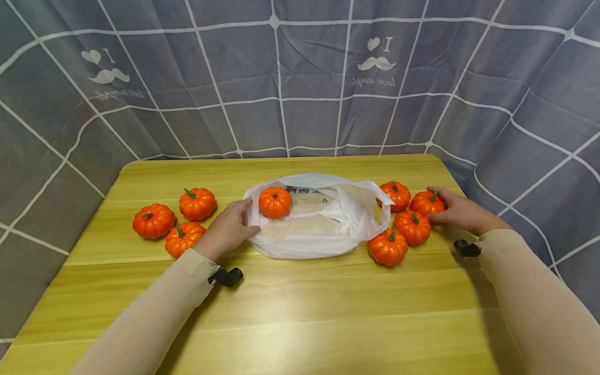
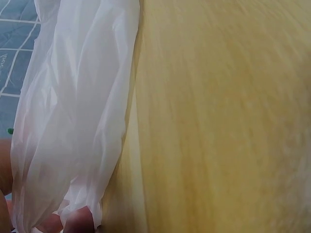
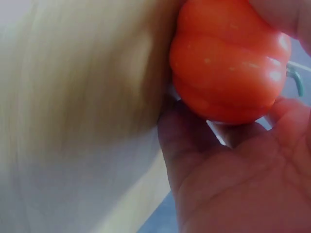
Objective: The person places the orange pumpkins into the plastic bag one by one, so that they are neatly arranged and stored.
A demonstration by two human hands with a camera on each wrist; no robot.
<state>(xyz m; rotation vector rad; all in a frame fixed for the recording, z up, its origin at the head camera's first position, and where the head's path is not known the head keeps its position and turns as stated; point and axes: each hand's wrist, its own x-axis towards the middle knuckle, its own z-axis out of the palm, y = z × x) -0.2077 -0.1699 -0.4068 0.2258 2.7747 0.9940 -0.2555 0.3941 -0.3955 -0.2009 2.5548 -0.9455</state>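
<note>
Grey cloth with white lines hangs behind a yellow wood-grain bench, its printed hearts and mustaches readable only from the head camera. That view also gives the whole layout: a white plastic bag lies open at the middle of the bench, with one pumpkin inside its left end and some print and a small green mark on its inner wall.

Left hand grips the bag's left end, fingers and thumb closed on the thin plastic. Its wrist camera shows mostly the bag's creased outer side beside bare wood, with a few fingertips at the lower left and a tiny green tip at the edge; the pumpkin inside cannot be made out there.

Right hand has its fingers curled around the far-right pumpkin, opened only as wide as the fruit. From above, part of that grasp is hidden; the right wrist view shows fingers against its glossy ribbed side, and its green stem pointing away.

Only the head view takes in the three pumpkins left of the bag and the three others clustered by its right end.
</note>
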